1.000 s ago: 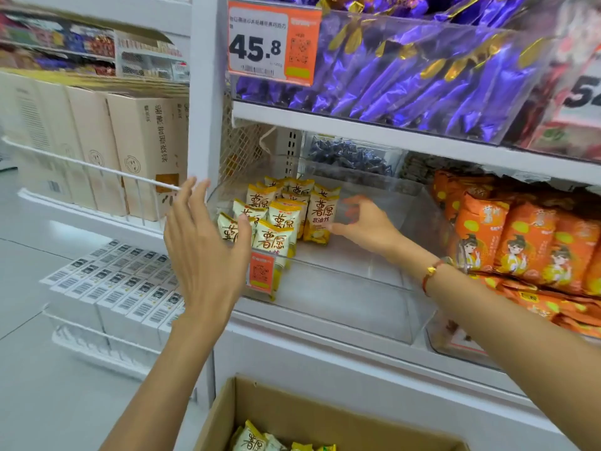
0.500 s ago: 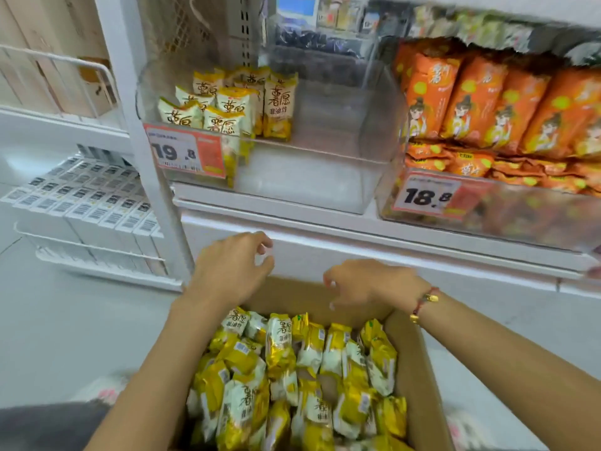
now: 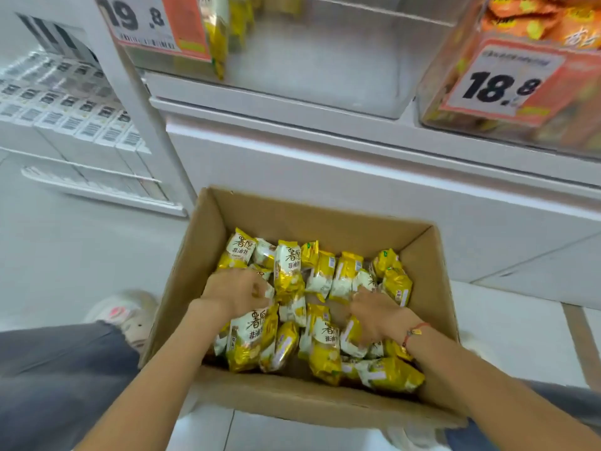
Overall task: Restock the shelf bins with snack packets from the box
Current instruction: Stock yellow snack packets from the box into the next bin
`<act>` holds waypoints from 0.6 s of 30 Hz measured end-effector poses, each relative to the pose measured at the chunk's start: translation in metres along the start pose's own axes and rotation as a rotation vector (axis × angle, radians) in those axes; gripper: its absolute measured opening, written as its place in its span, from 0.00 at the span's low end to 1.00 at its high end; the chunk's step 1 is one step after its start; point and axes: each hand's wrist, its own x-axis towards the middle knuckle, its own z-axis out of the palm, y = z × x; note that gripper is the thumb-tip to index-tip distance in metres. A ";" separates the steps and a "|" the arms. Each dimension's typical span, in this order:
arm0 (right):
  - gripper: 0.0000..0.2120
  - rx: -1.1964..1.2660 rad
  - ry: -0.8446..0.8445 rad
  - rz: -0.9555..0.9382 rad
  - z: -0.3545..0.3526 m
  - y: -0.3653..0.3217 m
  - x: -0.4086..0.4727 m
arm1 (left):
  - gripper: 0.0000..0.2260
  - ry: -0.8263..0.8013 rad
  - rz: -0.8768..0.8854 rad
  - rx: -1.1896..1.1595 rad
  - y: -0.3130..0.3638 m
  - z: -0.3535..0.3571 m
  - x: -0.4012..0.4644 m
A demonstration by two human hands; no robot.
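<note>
Mid-restock: both hands down in the box [image 3: 208,242], bin [image 3: 325,76] mostly bare.

Only a few snack packets [image 3: 287,271] showing at the bin's left front behind the 19.8 price tag [image 3: 153,24]; box near full, so bulk of work judged left. Left hand [image 3: 235,296] curled among packets at box left, right hand [image 3: 374,315] buried in packets at box right; cannot tell whether either actually pinches one. Packets standing roughly on end, long axes running toward the shelf, printed faces tipped up.
</note>
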 end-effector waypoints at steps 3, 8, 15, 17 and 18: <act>0.20 -0.088 0.074 -0.012 0.005 -0.005 0.001 | 0.24 -0.150 -0.124 0.195 0.008 -0.003 -0.004; 0.26 0.195 0.138 0.006 -0.001 0.014 -0.003 | 0.30 -0.196 -0.214 0.321 0.028 0.009 -0.012; 0.27 1.307 0.206 0.095 -0.033 0.024 -0.032 | 0.40 -0.228 -0.171 0.005 0.027 0.003 -0.019; 0.27 1.469 0.263 0.051 -0.046 0.017 -0.037 | 0.43 -0.191 -0.185 -0.346 0.025 -0.015 -0.019; 0.24 1.540 0.292 0.011 -0.052 0.014 -0.038 | 0.41 -0.156 -0.197 -0.556 0.024 -0.026 -0.019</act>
